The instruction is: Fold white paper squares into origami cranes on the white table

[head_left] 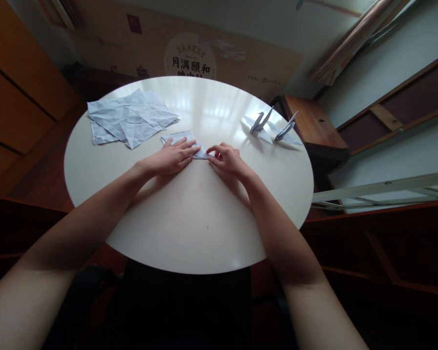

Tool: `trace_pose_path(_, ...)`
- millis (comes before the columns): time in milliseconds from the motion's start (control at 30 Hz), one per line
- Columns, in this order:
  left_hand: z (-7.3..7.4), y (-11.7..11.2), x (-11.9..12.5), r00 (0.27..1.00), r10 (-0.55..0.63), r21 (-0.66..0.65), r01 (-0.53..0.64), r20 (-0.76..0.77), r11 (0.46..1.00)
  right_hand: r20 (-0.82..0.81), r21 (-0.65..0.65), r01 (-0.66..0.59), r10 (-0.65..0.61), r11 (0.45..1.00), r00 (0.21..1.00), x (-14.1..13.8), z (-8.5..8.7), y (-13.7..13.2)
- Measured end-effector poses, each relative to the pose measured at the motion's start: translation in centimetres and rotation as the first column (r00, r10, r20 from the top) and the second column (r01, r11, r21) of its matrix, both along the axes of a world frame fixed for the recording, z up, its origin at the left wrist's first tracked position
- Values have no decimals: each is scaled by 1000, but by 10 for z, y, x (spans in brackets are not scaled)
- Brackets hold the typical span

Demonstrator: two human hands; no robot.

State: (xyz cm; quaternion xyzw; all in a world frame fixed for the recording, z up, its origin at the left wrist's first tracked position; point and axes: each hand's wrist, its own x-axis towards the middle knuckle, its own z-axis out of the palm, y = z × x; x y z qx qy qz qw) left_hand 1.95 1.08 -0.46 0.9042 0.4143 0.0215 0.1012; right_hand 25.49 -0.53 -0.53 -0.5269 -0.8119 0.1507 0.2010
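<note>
A small folded sheet of pale paper [183, 135] lies on the white round table [190, 214], partly hidden under my fingers. My left hand [172, 156] rests flat on it with the fingers stretched out, pressing it to the tabletop. At the paper's right corner, my right hand [226, 159] is curled, thumb and forefinger pinching the tip. Two folded paper cranes, one crane [260, 125] beside another crane [286, 130], stand to the right. On the left lies a stack of creased, unfolded paper sheets [131, 116].
Beyond the table is a wall with a printed banner [190, 56]. A wooden cabinet [314, 121] stands behind the right edge, and an orange-brown wardrobe [18, 97] at the left. A black chair seat [182, 301] shows below the near edge.
</note>
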Motion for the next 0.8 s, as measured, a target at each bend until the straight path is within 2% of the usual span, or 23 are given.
trace_pose_path(800, 6, -3, 3, 999, 17, -25, -17, -29, 1000, -13, -34, 8, -8, 999, 1000, -1, 3, -1)
